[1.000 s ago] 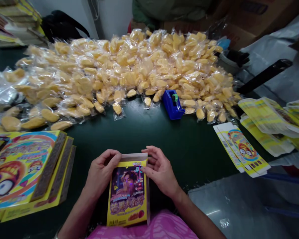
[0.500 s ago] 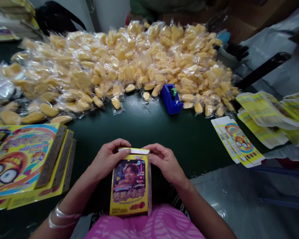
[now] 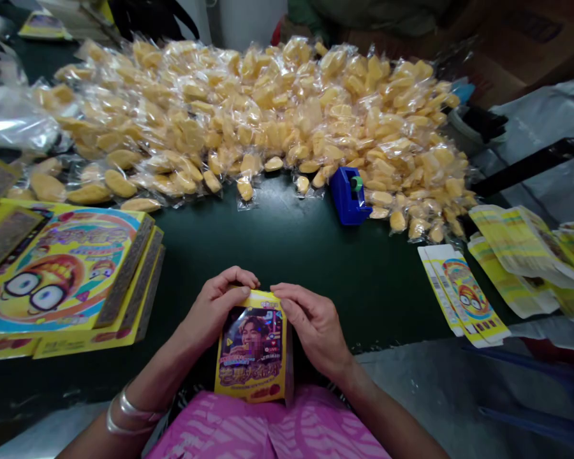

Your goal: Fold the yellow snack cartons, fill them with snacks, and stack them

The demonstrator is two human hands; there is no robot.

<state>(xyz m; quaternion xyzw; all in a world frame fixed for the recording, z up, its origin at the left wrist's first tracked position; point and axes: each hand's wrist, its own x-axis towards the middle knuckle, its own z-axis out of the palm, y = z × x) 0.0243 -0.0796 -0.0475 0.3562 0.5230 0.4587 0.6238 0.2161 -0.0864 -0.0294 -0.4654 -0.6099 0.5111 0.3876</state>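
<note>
At a dark green counter (image 3: 205,245), with a wide heap of wrapped yellow pieces (image 3: 275,136) at the back and a blue tape dispenser (image 3: 345,199) at its front edge. Gripping a yellow box (image 3: 249,376) by its upper end — left hand (image 3: 217,307) and right hand (image 3: 316,325) closed at opposite corners — just before the pink clothing (image 3: 263,426), between stacked boxes (image 3: 69,255) on the left and flat cartons (image 3: 469,294) on the right.

Wrapped pieces (image 3: 268,108): dotted with glare, upper middle
Tabletop (image 3: 210,242): faintly lit, centre
Cardboard (image 3: 536,35): sunk in shadow, upper right
Yellow box (image 3: 252,350): pixelated in one patch
Frame edges: stretched, softened
</note>
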